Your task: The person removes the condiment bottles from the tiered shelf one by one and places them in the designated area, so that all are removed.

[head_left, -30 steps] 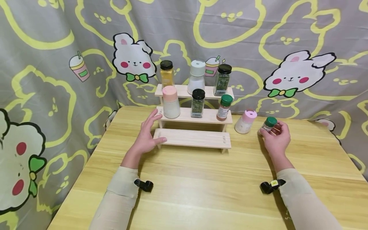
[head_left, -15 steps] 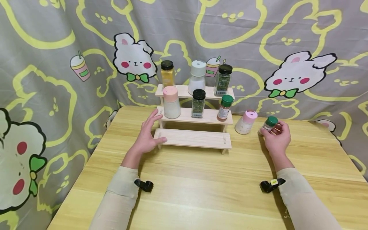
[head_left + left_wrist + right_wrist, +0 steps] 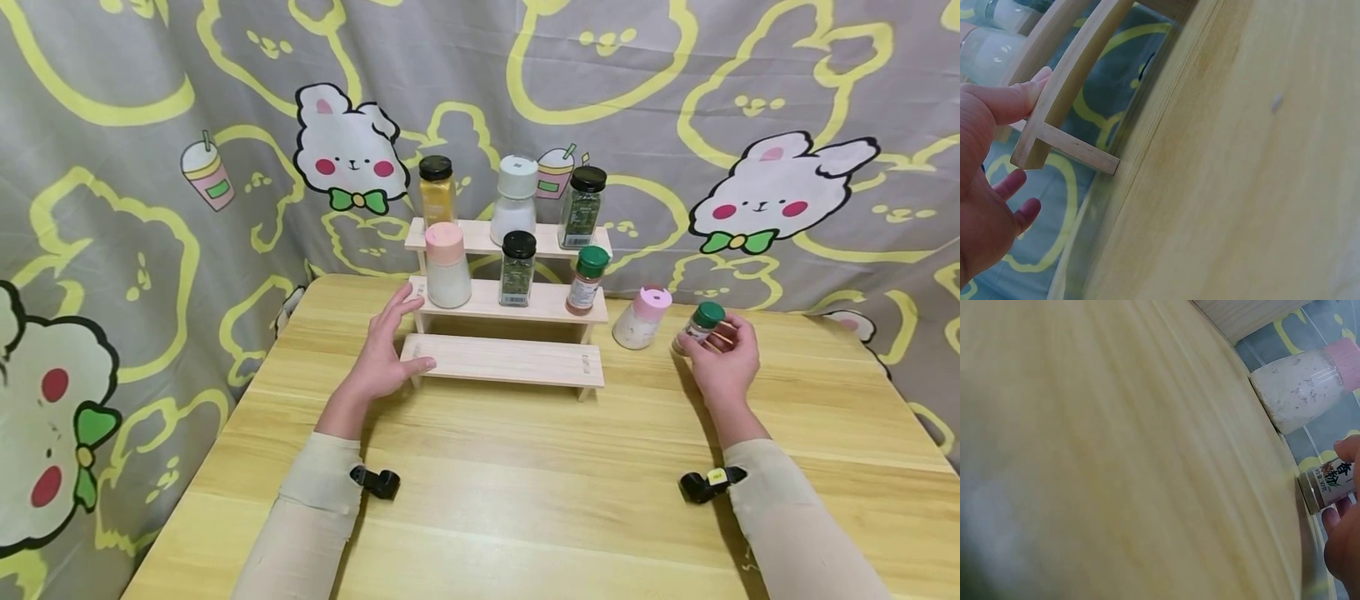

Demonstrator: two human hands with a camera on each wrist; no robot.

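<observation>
Green-capped jar [image 3: 707, 317]: at the right of the tabletop [image 3: 525, 483], just beside the pink-capped shaker [image 3: 642, 319]; roughly upright, cap uppermost. Cannot tell whether its base touches the wood or hangs barely above it.

Right hand [image 3: 725, 362]: grasping the jar low, thumb at the label side, fingers opposite, cap uncovered. Judged a sound hold. Advised: even pressure, jar kept vertical, any lift straight up before sideways travel, as the shaker stands on the rack side and could be knocked.

Left hand [image 3: 381, 358]: at the left end of the stepped rack [image 3: 540, 312], fingers spread and gripping nothing, thumb at the lowest shelf [image 3: 502, 360]. Light, steady contact seems best; a shove might jog the containers above.

Middle shelf [image 3: 483, 296]: peach-capped shaker [image 3: 447, 275], black-capped jar [image 3: 517, 271] and a second jar with a green lid [image 3: 587, 283], well spaced. Top shelf [image 3: 476, 237]: three more containers, likely top-heavy if the rack shifts. Patterned curtain [image 3: 637, 108] behind.
</observation>
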